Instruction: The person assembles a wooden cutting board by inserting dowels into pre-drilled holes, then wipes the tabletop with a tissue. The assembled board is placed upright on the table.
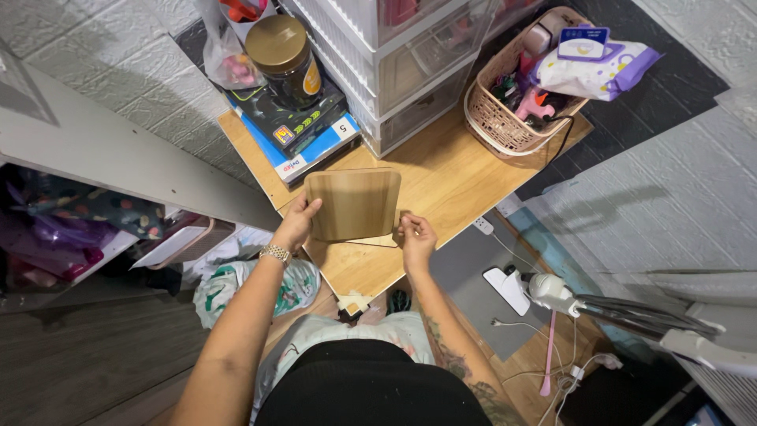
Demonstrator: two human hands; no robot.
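Note:
Both my hands hold a thin rectangular wooden board (355, 201) with rounded corners, tilted up just above a wooden tabletop (449, 177). My left hand (298, 223), with a metal watch at the wrist, grips the board's left edge. At the lower right corner of the board, my right hand (415, 238) pinches it. A dark curved line shows on the tabletop under the board's lower edge.
Behind the board lie stacked flat boxes (303, 130) with a brown-lidded jar (285, 57) on top, clear plastic drawers (394, 55), and a pink woven basket (512, 102) with a wipes pack (595, 67). A white shelf panel (118, 158) stands left. A power strip and cables lie on the floor right.

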